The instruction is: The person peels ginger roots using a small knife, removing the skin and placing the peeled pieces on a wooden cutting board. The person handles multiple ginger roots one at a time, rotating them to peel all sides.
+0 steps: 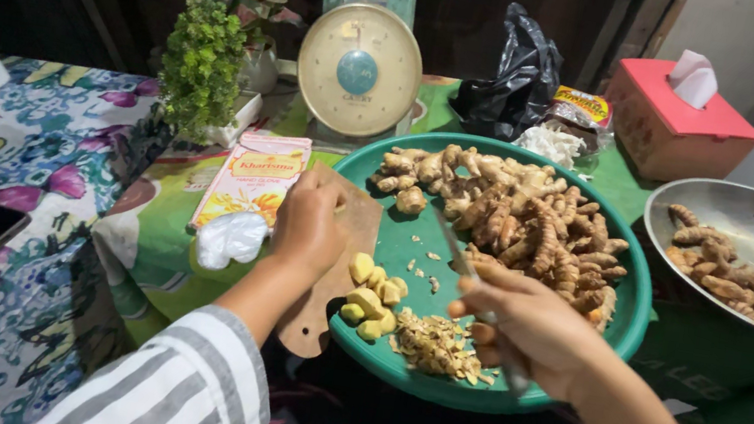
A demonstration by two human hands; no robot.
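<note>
Right hand [520, 328] is wrapped tight around a knife [475, 293], blade pointing up over the green tray [626, 327] heaped with ginger roots [517, 219]. Left hand [307, 221] sits curled on the wooden cutting board [356, 229] beside the tray (can't tell if it's holding anything). Peeled chunks [371, 300] and a pile of peelings [439, 345] lie at the tray's near edge.

Your right hand [526, 321] grips a knife [476, 288] over the green tray [628, 312] of roots [517, 219]. Your left hand [307, 221] rests on the board [348, 238], beside peeled chunks [372, 297] and peelings [437, 345].
</note>
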